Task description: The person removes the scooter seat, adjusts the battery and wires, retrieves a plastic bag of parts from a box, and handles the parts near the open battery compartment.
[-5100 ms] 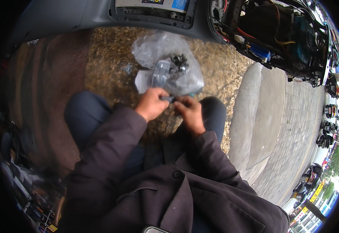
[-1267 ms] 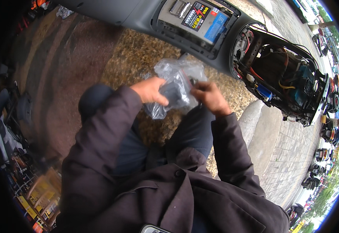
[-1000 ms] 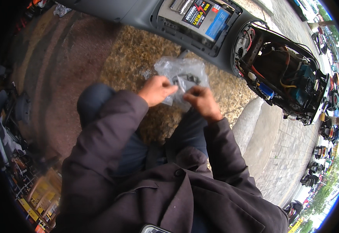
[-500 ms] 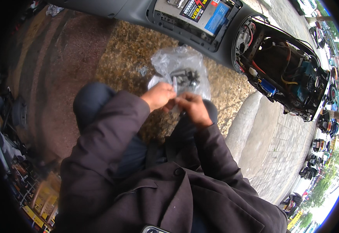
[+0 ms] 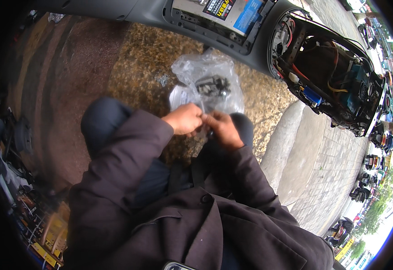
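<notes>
My left hand [image 5: 184,119] and my right hand [image 5: 224,130] meet above my knees, fingertips pinched together. Whatever they grip is hidden by the fingers and blurred. Just beyond them on the ground lies a clear plastic bag [image 5: 190,67], crumpled and spread out. Dark and silvery metal parts [image 5: 214,86] show in or on it. A white piece, perhaps paper or a label [image 5: 177,97], is at the bag's left side, close to my left hand.
A grey vehicle body panel [image 5: 147,12] runs across the top, with a labelled box [image 5: 225,15] set in it. To the right is an opened vehicle section [image 5: 327,76] with exposed wires. Paving [image 5: 327,157] lies at right, a reddish floor [image 5: 65,90] at left.
My hands have come closer together and slightly lower. The pale strip that stood up between my fingers no longer shows clearly. The view has shifted a little.
</notes>
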`<action>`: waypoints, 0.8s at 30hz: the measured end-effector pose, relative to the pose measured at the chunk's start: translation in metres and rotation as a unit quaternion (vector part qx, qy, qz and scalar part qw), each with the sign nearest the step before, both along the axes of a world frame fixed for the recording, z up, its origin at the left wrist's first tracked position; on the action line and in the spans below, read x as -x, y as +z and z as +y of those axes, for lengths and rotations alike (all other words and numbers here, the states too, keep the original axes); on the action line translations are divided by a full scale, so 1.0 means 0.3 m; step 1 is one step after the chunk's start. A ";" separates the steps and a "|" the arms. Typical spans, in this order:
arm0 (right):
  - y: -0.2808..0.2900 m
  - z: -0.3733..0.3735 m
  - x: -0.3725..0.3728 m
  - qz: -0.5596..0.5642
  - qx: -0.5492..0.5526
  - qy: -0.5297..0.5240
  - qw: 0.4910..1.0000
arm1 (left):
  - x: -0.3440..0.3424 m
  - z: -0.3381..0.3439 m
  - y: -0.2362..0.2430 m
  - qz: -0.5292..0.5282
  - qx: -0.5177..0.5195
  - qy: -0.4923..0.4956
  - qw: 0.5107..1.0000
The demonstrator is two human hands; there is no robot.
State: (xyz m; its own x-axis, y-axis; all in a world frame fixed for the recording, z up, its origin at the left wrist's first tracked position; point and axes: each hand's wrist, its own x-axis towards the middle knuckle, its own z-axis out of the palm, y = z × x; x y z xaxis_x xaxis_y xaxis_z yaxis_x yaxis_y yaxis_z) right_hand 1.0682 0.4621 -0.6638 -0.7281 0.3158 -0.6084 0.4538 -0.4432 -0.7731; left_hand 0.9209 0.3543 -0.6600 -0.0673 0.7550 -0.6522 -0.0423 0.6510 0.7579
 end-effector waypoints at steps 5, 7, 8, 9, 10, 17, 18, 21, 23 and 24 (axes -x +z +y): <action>-0.007 -0.002 -0.014 -0.004 -0.025 -0.005 1.000 | -0.009 0.008 -0.003 0.012 0.027 -0.019 0.999; -0.008 -0.002 -0.018 -0.010 -0.039 -0.010 0.999 | -0.012 0.012 -0.008 0.009 0.030 -0.013 0.999; -0.008 0.000 -0.019 0.003 -0.040 -0.008 0.999 | -0.013 0.014 -0.010 0.006 0.027 -0.008 1.000; -0.008 0.003 -0.020 0.002 -0.043 -0.006 0.999 | -0.015 0.015 -0.013 0.004 0.023 -0.003 1.000; -0.007 0.006 -0.021 -0.001 -0.049 -0.002 0.999 | -0.016 0.016 -0.015 0.008 0.016 -0.003 1.000; -0.003 0.019 -0.010 0.001 -0.200 0.035 0.979 | -0.023 0.027 -0.028 0.043 -0.011 -0.021 0.999; -0.004 0.018 -0.008 -0.001 -0.254 0.039 0.967 | -0.023 0.027 -0.031 0.029 -0.005 -0.014 0.999; -0.008 0.016 -0.007 -0.008 -0.331 0.046 0.943 | -0.026 0.024 -0.041 0.038 -0.036 0.002 0.999; -0.016 0.014 -0.007 -0.011 -0.353 0.042 0.935 | -0.028 0.021 -0.046 0.150 -0.115 -0.013 0.982; -0.021 0.012 -0.006 -0.010 -0.362 0.036 0.931 | -0.029 0.020 -0.047 0.188 -0.144 -0.015 0.971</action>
